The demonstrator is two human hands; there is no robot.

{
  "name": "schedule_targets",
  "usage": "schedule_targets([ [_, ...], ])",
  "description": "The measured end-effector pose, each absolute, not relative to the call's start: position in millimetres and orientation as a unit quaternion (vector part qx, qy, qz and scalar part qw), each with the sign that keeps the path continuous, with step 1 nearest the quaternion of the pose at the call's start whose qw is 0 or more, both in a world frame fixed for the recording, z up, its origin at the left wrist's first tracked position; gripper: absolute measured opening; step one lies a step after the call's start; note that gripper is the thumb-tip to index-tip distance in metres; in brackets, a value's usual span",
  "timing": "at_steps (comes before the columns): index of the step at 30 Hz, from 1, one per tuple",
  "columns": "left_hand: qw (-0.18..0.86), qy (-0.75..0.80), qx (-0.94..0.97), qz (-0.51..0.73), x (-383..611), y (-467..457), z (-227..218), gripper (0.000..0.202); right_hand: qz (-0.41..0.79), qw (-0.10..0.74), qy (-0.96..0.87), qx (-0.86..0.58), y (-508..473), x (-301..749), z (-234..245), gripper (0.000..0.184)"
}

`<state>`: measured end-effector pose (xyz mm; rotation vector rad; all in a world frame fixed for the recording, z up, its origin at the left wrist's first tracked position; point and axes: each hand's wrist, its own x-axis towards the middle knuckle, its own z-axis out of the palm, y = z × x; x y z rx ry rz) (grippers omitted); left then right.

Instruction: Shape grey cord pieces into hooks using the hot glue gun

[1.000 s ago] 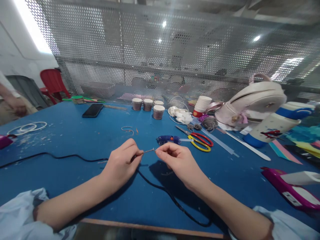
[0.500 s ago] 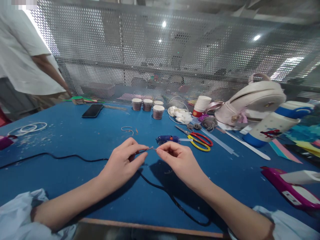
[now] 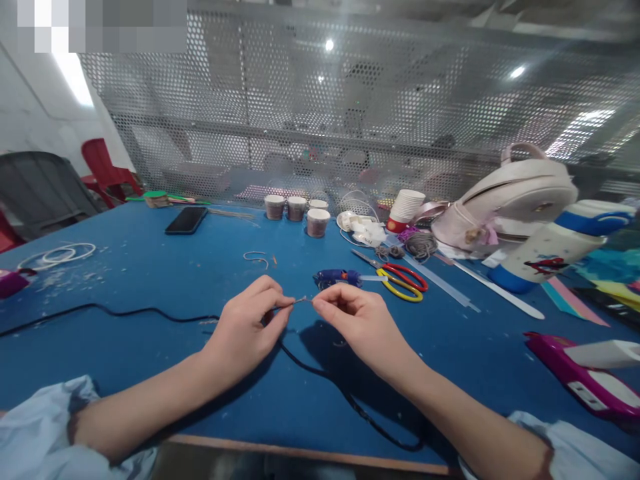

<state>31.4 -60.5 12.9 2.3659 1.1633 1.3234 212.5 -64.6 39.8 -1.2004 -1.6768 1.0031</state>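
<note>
Over the front middle of the blue table, my left hand point(image 3: 254, 321) and my right hand point(image 3: 356, 321) face each other, both closed in a pinch. A thin greyish strand point(image 3: 302, 300) spans the short gap between their fingertips. Whether it is yarn or wire I cannot tell. Beneath my hands a black cord point(image 3: 320, 373) crosses the table, partly hidden by my left hand. Just beyond my right hand lie a blue glue gun point(image 3: 340, 275) and scissors point(image 3: 400, 283) with red and yellow handles.
Several paper cups point(image 3: 317, 223) stand at the back. A phone point(image 3: 186, 221) lies at the back left. To the right are grey yarn point(image 3: 421, 245), a pale backpack point(image 3: 505, 200), a tilted bottle point(image 3: 555, 253) and a magenta tool point(image 3: 585, 380). Behind rises a perforated metal screen point(image 3: 300, 100).
The person in white at the far left has gone from view, exposing chairs. My left thumb and forefinger have closed together on the strand; my right hand is nearly still.
</note>
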Motion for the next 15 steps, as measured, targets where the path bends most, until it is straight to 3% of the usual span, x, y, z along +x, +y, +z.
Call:
schedule_targets([
  [5, 0.131, 0.406, 0.787, 0.445, 31.8, -60.6, 14.9, 0.012, 0.401, 0.414, -0.667, -0.472, -64.8, 212.8, 40.1, 0.017],
  [15, 0.311, 0.457, 0.727, 0.407, 28.2, -56.7, 26.9, 0.018, 0.41, 0.395, -0.66, -0.489, -57.4, 213.8, 33.1, 0.019],
])
